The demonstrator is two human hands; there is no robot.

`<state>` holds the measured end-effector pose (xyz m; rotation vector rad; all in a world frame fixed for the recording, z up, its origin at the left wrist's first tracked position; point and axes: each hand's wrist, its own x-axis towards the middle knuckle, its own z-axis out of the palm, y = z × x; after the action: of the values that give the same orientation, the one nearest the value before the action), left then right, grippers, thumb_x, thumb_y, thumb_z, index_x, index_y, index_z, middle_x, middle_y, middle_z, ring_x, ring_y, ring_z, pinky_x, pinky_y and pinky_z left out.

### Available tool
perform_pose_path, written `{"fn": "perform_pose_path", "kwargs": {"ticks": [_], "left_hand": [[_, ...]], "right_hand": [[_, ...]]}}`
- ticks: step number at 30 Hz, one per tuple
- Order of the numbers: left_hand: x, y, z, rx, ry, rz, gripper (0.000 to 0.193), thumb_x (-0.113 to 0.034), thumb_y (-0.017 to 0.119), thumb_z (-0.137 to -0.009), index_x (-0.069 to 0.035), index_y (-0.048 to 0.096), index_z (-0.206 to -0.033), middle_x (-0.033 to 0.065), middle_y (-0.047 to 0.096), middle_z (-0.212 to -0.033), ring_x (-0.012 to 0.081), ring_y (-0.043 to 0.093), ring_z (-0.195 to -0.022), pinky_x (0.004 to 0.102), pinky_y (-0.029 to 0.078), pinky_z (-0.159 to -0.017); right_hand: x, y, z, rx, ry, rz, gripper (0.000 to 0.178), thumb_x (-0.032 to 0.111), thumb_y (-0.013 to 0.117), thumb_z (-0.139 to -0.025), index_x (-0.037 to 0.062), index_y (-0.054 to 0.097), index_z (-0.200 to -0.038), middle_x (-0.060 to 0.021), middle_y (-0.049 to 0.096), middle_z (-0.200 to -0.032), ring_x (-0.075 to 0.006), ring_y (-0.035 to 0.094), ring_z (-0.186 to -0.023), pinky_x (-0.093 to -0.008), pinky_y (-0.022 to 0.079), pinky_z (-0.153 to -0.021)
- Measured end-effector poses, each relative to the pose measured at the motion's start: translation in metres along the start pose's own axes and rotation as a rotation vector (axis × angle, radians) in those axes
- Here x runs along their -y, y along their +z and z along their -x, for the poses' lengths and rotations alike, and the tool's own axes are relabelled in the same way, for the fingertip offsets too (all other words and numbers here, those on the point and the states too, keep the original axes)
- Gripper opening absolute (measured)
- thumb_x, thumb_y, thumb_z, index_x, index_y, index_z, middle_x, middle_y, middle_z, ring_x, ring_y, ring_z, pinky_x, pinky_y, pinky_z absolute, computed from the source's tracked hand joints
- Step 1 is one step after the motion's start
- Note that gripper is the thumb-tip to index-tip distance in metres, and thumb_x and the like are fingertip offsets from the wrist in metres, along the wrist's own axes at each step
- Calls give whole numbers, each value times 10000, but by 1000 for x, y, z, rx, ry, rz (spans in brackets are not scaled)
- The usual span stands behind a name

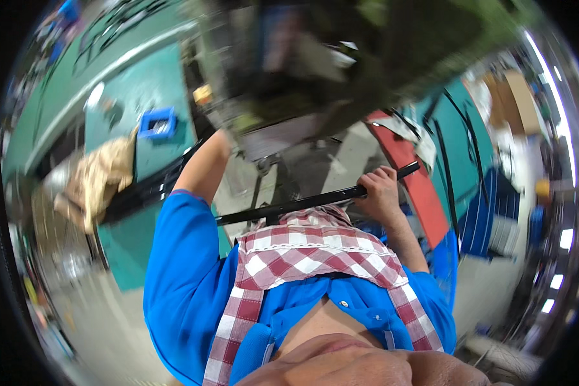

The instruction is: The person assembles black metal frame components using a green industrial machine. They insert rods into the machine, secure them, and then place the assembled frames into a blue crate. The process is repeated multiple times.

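Observation:
My right hand (379, 193) is closed around a black tube (302, 204) near its right end. The tube lies slantwise in front of my chequered apron, its right end higher in the picture. Its left end passes out of sight by my blue left sleeve. My bare left forearm (206, 164) reaches up to the edge of a large green machine (251, 119). The machine hides my left hand, so its fingers do not show. Motion blurs much of the machine.
To the left, a green table (141, 83) bears a blue bin (157, 123). Brown wrapping (100, 174) lies over dark bars beside it. On the right, a red strip (413, 190) borders a green table (460, 148) with several black tubes. Blue stacked containers (492, 215) stand farther right.

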<state>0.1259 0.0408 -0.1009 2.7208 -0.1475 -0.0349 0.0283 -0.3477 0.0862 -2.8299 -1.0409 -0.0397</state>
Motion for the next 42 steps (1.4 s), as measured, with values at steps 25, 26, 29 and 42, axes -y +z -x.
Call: {"fn": "perform_pose_path", "kwargs": {"ticks": [25, 26, 29, 42], "left_hand": [[121, -12, 140, -303, -511, 1064, 230, -201, 531, -862, -22, 595, -991, 125, 615, -906, 253, 582, -865, 364, 466, -777], [128, -27, 152, -342, -493, 1102, 230, -202, 531, -864, -23, 595, -994, 122, 614, -905, 248, 580, -864, 361, 465, -777], [143, -39, 150, -365, -474, 1183, 230, -206, 530, -871, -26, 593, -1001, 112, 611, -904, 236, 576, -861, 351, 462, -776], [164, -61, 124, -372, -430, 1309, 232, -223, 526, -902, -42, 587, -1033, 68, 596, -898, 181, 559, -846, 308, 449, -771]], "right_hand": [[-151, -292, 212, -652, 1048, 1337, 210, 362, 686, -781, 216, 641, -924, -32, 665, -848, -283, 638, -791, -411, 483, -614], [-148, -268, 219, -649, 1017, 1192, 218, 343, 696, -771, 216, 637, -938, -15, 654, -869, -280, 627, -807, -429, 472, -622], [-152, -179, 191, -472, 1207, 940, 232, 292, 710, -755, 209, 627, -955, 20, 636, -912, -240, 583, -925, -454, 436, -741], [-184, -28, 163, -121, 1205, 464, 383, 198, 733, -731, 183, 598, -1089, -39, 566, -1118, -274, 434, -1178, -478, 373, -940]]}}
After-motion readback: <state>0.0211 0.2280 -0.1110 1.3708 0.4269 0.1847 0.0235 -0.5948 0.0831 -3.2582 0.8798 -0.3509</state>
